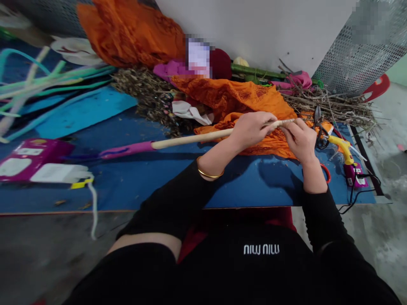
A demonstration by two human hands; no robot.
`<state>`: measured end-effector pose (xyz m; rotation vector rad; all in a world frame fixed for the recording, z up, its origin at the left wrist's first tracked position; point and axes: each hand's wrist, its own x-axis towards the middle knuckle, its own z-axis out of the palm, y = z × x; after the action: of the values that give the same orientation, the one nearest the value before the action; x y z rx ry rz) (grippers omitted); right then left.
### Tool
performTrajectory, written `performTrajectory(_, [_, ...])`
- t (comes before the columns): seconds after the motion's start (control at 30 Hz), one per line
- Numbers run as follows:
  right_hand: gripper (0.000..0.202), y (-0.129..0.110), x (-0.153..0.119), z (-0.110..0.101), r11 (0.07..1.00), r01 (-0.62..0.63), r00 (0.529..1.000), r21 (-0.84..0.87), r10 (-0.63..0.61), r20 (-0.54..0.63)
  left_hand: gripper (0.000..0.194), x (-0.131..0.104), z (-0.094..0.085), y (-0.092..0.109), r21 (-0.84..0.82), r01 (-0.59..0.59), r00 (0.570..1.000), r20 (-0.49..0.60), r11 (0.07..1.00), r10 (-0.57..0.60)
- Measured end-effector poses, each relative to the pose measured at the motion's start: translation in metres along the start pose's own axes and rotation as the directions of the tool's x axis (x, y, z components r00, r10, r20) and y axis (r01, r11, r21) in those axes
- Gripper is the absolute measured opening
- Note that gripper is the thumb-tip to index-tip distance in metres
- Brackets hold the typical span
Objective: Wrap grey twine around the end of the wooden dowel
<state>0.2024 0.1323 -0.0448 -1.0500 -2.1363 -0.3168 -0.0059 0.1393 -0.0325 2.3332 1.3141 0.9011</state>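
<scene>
Gripping a pale stick point(197, 138) in the head view, I hold it over the blue table point(149, 178), slanting up from the left toward the right. My left hand point(251, 132) closes around its right-hand stretch, the fingers curled and leaving little gap, with thumb and forefinger drawn together near the tip. My right hand point(300, 137) has its fingers bent inward, pinching the wrapped end point(285, 122), which bears pale windings; what the hidden fingertips do there, I cannot tell. The stick's opposite end runs into a magenta sleeve point(138, 147) marked with dark blue; whether that end touches the table, I cannot tell.

Behind both hands lies a rumpled orange cloth point(235, 95), flanked by dried stems on the left point(140, 91) and bare twigs point(337, 106) on the right. Just beyond my right hand lie black-handled shears point(318, 113) and a yellow glue gun point(348, 156), the latter near a small purple box point(356, 176) with a black cable. Partly hidden by my right forearm is a red loop handle point(327, 173). Toward the left edge sit a larger purple box point(51, 149), somewhat blurred, a bright blue sheet point(85, 111) and overlapping green strips point(60, 80).
</scene>
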Motion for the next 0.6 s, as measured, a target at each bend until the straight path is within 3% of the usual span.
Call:
performTrajectory(0.13, [0.023,0.001,0.0,0.002,0.996,-0.046,0.999,0.081,0.047,-0.01,0.026,-0.01,0.006,0.0,-0.011,-0.001,1.0,0.018,1.0,0.001])
performTrajectory(0.33, [0.013,0.005,0.006,0.0,0.93,-0.161,0.985,0.331,0.172,-0.005,0.028,-0.016,0.004,0.004,0.094,-0.007,0.998,0.067,0.996,0.001])
performTrajectory(0.6, [0.024,0.007,0.01,-0.002,0.83,-0.289,0.957,0.478,0.233,0.173,0.027,-0.015,-0.003,0.005,0.115,-0.071,0.979,0.2,0.991,0.047])
